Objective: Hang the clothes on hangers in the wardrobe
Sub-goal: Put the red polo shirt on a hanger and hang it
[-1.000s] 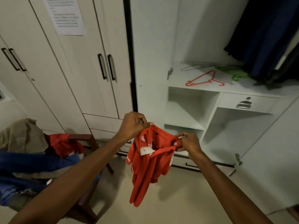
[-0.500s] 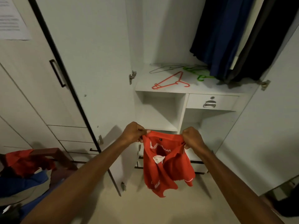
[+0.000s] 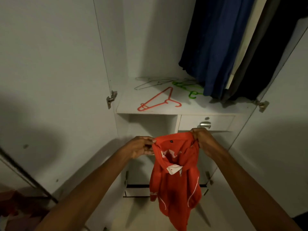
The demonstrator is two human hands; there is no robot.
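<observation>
Hands hold a red shirt up in front of the open wardrobe. The left hand pinches the shirt's upper edge at one side, thumb and fingers closed on the fabric; the right hand has its fingers curled round the opposite side of the same edge, so each grip is clamped on the cloth. Between the two grips the neck opening is stretched wide, showing a small dark button and white trim inside, and the rest of the shirt hangs limp below them.

Above and beyond the grips lies the wardrobe shelf. A red hanger lies flat on it, just above the left grip. Farther back rest grey wire hangers, and to their right a green hanger partly hidden under hanging clothes. Those clothes, a blue garment and a dark garment, hang above the right grip and reach down to the shelf. Directly behind the right grip is a small drawer with a metal handle, touching nothing the hands hold. Far below and left of the left grip, some red cloth shows dimly at the picture's edge.
</observation>
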